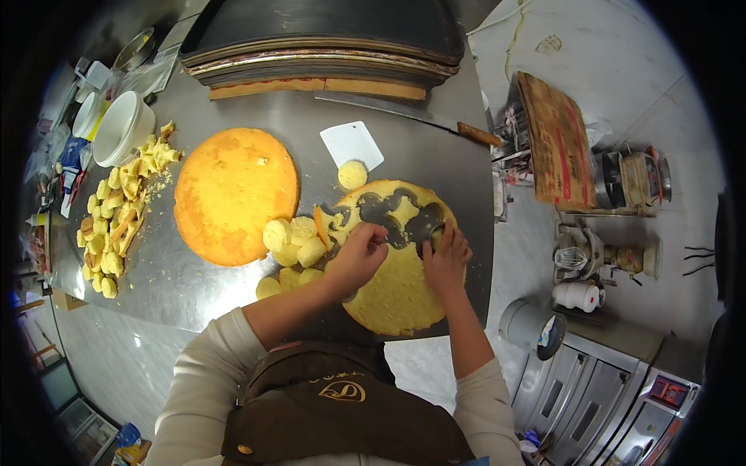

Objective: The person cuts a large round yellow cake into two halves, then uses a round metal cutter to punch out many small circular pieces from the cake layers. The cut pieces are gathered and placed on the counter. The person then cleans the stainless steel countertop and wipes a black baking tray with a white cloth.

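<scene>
A round sponge cake layer (pixel 402 291) lies in front of me with several round holes cut through its far half. My right hand (pixel 447 259) grips a ring-shaped cutter (pixel 436 234), partly hidden by the fingers, at the cake's right side. Over the left part of the same layer is my left hand (pixel 358 256), its fingers curled; whether they pinch anything is hidden. Several cut sponge rounds (pixel 277 234) are heaped beside my left forearm. One more sponge round (pixel 352 175) rests against a white plastic scraper (pixel 351 144) beyond the cake.
A whole golden sponge cake (pixel 236 195) sits left of centre. Farther left lie many sponge rounds and scraps (pixel 111 233) near a white tub (pixel 124 129). Stacked black baking trays (pixel 320 29) stand at the back, with a serrated knife (pixel 402 112) before them. The steel table (pixel 478 279) ends at right.
</scene>
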